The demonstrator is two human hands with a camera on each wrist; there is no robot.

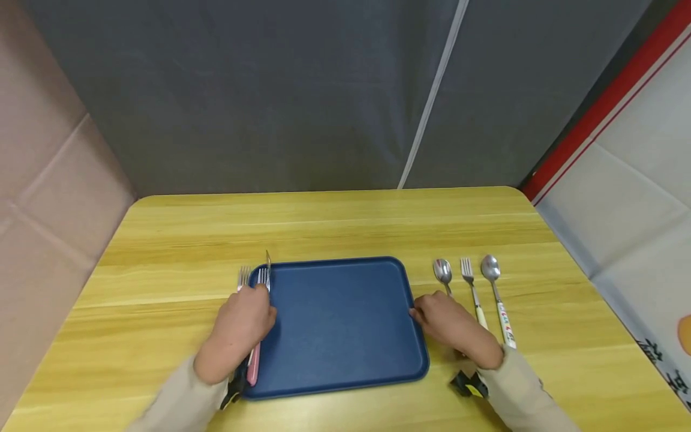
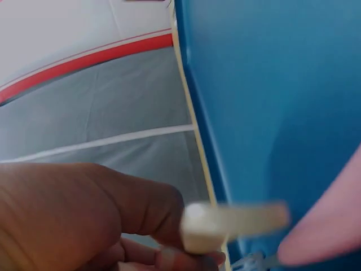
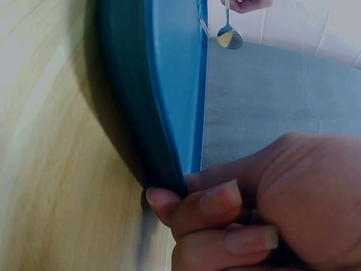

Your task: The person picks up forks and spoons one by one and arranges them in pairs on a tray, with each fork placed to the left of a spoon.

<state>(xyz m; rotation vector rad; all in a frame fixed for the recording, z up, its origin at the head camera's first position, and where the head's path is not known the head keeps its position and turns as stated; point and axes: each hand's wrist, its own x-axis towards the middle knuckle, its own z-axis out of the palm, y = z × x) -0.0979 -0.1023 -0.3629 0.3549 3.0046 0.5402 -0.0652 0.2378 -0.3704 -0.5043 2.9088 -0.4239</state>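
In the head view, a blue tray point(image 1: 345, 336) is seen lying flat in the middle of the wooden table point(image 1: 345, 222), with a broad strip of tabletop left between its far rim and the table's far edge, beyond which a grey backdrop point(image 1: 270, 102) is hung. The tray's right rim is gripped by the right hand point(image 1: 448, 318), whose fingers are bent in over it. Just beyond that hand, on the right, a short spoon point(image 1: 442, 271), a cream-handled fork point(image 1: 468, 271) and a long spoon point(image 1: 491, 268) are laid on the table, near the tray but apart from it. Over the left rim the left hand point(image 1: 243, 321) is placed with its fingers curled; a pink-handled fork point(image 1: 253, 371) is seen lengthwise along that side, and the tines of another fork point(image 1: 244, 275) are shown just left of it. In the left wrist view, the pale end of a cream-handled utensil point(image 2: 234, 221) is pinched between thumb and fingers above the tray; its kind cannot be told there because of blur. In the right wrist view, the tray's edge is held directly between the right fingertips and thumb, and the tray's underside is shown slightly raised from the table at that corner.
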